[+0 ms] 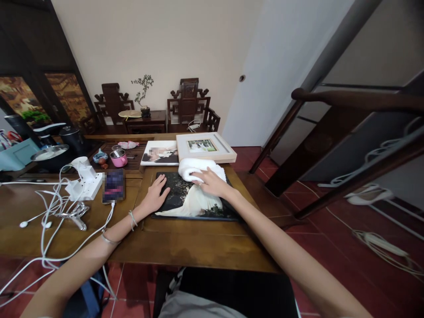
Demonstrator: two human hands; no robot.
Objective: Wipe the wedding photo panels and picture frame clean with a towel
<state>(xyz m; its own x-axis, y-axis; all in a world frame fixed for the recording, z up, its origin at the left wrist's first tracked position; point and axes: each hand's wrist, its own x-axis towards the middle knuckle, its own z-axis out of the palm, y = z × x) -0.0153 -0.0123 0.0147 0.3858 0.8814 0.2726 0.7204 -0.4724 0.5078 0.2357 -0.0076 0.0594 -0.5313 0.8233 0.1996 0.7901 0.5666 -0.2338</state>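
A dark photo panel (179,190) with a white figure on it lies flat on the wooden table (185,247) in front of me. My left hand (155,195) rests flat on its left edge, fingers stretched out. My right hand (211,182) presses a folded white cloth (195,168) onto the panel's far part, fingers laid over the cloth. Behind the panel lie a second photo print (160,153) and a light wooden picture frame (206,147).
A phone (113,186) on a charging cable, a white power strip (85,185) and tangled white cables (54,207) lie at the left. A pink cup (118,158) and pots stand behind. Carved chairs (188,104) line the wall; a dark stair rail (347,99) rises at the right.
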